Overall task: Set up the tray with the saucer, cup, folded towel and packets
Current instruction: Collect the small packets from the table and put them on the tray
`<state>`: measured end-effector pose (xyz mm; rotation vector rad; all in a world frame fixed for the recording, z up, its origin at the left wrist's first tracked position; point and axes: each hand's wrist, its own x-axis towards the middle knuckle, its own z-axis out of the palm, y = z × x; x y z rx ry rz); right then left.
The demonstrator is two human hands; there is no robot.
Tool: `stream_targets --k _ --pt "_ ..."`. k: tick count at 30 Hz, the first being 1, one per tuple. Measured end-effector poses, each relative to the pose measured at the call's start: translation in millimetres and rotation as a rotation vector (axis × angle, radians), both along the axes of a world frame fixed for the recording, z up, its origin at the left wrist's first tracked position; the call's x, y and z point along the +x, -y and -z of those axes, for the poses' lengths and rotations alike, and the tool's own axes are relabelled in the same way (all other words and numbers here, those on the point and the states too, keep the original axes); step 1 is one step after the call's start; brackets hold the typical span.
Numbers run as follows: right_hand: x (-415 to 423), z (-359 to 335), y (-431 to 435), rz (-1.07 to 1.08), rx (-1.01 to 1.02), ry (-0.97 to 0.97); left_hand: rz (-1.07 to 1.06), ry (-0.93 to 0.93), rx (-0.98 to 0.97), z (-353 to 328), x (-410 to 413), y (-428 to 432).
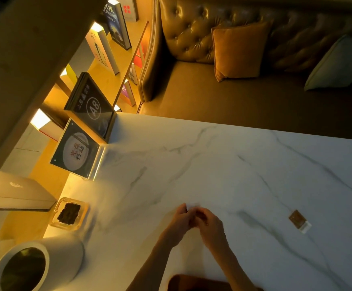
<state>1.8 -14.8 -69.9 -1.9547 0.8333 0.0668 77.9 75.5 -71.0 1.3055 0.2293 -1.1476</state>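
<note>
My left hand (179, 219) and my right hand (209, 224) meet over the white marble table (223, 164), fingers curled together around something small and pale (192, 205) that peeks out at the fingertips; what it is I cannot tell. A brown and white packet (299, 221) lies flat on the table to the right, well apart from both hands. A dark brown edge (191, 282), possibly the tray, shows at the bottom of the view under my forearms. No saucer, cup or towel is in view.
A white cylindrical container (38, 263) lies at the near left. A glass dish with dark grounds (69, 213) sits beyond it. Upright display signs (76, 151) and books line the left edge. A leather sofa (244, 91) with cushions stands behind the table.
</note>
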Motion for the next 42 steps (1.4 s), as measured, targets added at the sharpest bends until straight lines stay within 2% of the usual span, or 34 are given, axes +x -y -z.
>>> stream_targets --k 4,7,11,14,16,20,22,24,27,32,37,39,42 --pt "-23.7 -12.3 29.0 0.217 0.107 0.083 -0.014 -0.013 0.053 -9.5 -6.6 11.4" --pt "-35.0 -18.9 37.5 0.229 0.192 0.051 0.056 -0.01 0.048 -16.5 -19.7 27.2" --pt "-54.2 -22.6 52.4 0.305 0.208 0.047 0.193 0.038 -0.001 -21.2 -41.0 47.9" --pt "-72.9 -24.4 76.6 0.272 0.252 0.006 0.221 0.092 0.074 -17.4 -52.5 68.8" --pt "-85.3 -27.7 102.6 0.3 0.21 0.004 0.227 0.085 0.131 -13.3 -59.3 84.7" --pt "-106.3 -31.2 177.9 0.539 -0.05 -0.013 0.256 0.034 0.184 -4.5 -70.4 111.5" --pt "-116.7 -27.7 214.8 0.6 -0.251 -0.166 0.249 0.017 0.228 1.2 -73.7 121.3" --pt "-127.0 -19.3 239.8 0.582 -0.363 -0.342 0.229 -0.001 0.261 6.9 -75.7 128.3" --pt "-137.0 2.1 252.2 0.544 -0.335 -0.493 0.209 -0.024 0.299 11.4 -76.3 133.1" --pt "-135.2 28.2 244.0 0.733 -0.19 -0.389 0.199 -0.054 0.294 7.6 -68.6 124.1" --pt "-135.7 30.5 227.0 0.545 -0.374 -0.367 0.146 -0.104 0.307 1.6 -54.1 108.0" --pt "-130.9 26.7 208.6 0.443 -0.366 -0.262 0.14 -0.153 0.28 -3.9 -47.9 100.4" --pt "-112.3 17.2 169.8 0.214 -0.225 0.01 0.133 -0.263 0.222 -10.7 -39.3 86.5"
